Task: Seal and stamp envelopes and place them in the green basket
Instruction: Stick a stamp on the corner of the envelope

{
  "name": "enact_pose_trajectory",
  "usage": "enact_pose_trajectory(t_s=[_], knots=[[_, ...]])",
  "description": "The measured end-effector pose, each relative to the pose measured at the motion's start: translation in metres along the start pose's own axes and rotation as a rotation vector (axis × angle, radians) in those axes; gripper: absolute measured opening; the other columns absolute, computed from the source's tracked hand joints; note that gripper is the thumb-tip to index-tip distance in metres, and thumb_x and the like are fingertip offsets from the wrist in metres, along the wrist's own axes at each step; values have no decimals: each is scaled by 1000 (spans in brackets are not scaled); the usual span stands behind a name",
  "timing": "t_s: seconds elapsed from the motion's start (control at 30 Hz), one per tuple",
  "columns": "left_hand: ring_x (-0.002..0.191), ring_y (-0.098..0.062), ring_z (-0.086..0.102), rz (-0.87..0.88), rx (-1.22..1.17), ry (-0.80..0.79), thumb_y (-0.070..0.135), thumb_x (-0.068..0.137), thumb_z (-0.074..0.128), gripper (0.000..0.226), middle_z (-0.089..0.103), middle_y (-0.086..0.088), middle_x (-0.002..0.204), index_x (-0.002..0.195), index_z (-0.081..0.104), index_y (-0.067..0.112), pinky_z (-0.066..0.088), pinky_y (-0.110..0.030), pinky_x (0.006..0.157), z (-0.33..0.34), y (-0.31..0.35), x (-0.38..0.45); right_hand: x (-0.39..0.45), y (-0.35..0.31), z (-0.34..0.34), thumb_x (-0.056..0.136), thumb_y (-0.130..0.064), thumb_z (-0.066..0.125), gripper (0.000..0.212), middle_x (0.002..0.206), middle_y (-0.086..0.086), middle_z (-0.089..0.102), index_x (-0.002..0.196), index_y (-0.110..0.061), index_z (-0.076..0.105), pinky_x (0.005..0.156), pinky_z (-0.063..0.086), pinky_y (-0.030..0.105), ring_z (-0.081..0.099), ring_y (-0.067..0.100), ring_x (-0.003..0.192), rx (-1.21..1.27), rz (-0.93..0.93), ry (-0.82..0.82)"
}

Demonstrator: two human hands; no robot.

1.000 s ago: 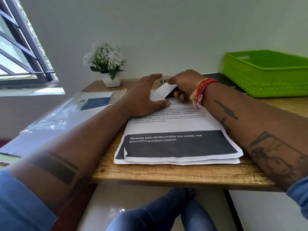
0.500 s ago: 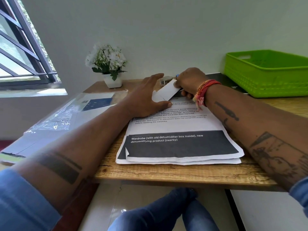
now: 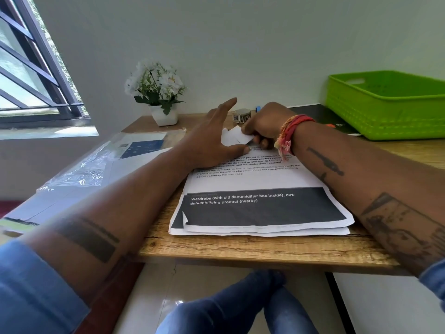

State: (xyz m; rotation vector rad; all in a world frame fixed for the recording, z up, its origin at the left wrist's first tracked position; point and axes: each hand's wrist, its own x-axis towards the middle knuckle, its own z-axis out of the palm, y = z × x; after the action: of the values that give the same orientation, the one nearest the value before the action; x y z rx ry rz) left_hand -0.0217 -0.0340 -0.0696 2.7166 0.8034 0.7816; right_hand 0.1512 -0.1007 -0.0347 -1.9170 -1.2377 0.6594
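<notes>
Both hands work over the printed sheets (image 3: 252,179): we spread our left hand (image 3: 212,143) flat beside the small envelope (image 3: 234,137), now tipped lower in our right hand's (image 3: 263,126) pinch, readying its seal, basket (image 3: 385,104) waiting.

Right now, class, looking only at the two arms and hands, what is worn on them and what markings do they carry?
Both arms wear rolled-back blue denim sleeves. The left forearm bears a dark solid band tattoo with thinner lines beside it. The right forearm carries a slim dark figure tattoo and a larger shaded design. A red and orange braided thread bracelet with frayed tassels circles the right wrist. No rings show on the fingers.
</notes>
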Motion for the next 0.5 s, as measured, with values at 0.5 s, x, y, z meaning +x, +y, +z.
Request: enact_pose_trajectory(t_s=[0.5], knots=[[138, -16, 41, 37, -18, 36, 56, 75, 79, 111, 36, -6, 157, 159, 10, 34, 38, -33, 109, 2, 0, 1, 7, -2, 10, 100, -40, 49, 36, 59, 0, 52, 79, -14, 61, 31, 23, 14, 37, 6, 33, 436, 207, -319]])
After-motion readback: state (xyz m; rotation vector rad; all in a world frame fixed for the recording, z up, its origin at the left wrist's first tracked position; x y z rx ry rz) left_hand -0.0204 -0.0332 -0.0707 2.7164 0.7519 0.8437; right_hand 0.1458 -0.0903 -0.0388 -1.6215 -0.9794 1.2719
